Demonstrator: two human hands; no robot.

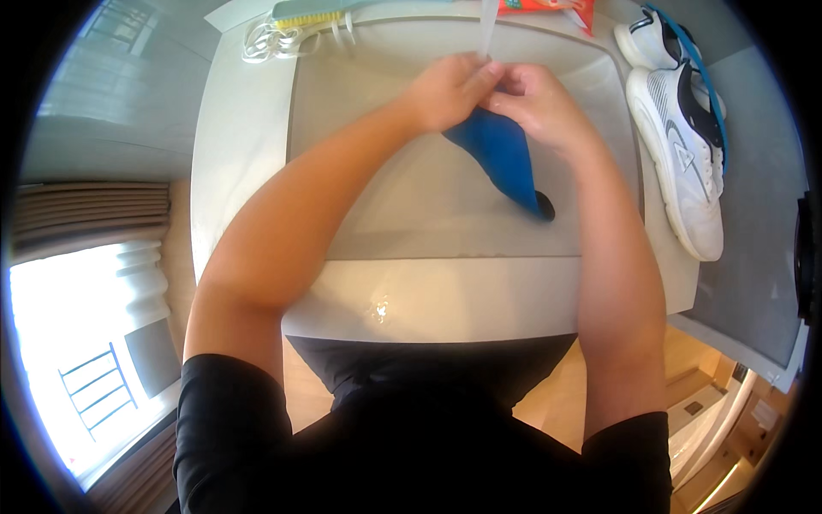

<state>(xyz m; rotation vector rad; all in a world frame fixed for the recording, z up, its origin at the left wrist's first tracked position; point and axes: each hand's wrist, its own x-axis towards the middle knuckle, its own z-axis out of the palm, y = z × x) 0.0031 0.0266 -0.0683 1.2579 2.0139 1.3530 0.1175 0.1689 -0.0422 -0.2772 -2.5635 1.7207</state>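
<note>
A blue shoe insole (501, 154) hangs over a white rectangular sink basin (368, 171), its dark tip pointing down toward the drain (545, 207). My left hand (449, 86) and my right hand (535, 98) meet at the insole's upper end, under a thin stream of water from the tap (487, 26), and both pinch it there. My forearms reach in over the sink's front rim.
A pair of white sneakers (685, 137) lies on the counter right of the basin. White shoelaces (274, 38) and a scrubbing brush (312, 13) sit at the back left, an orange packet (548, 7) at the back. A window lies at left.
</note>
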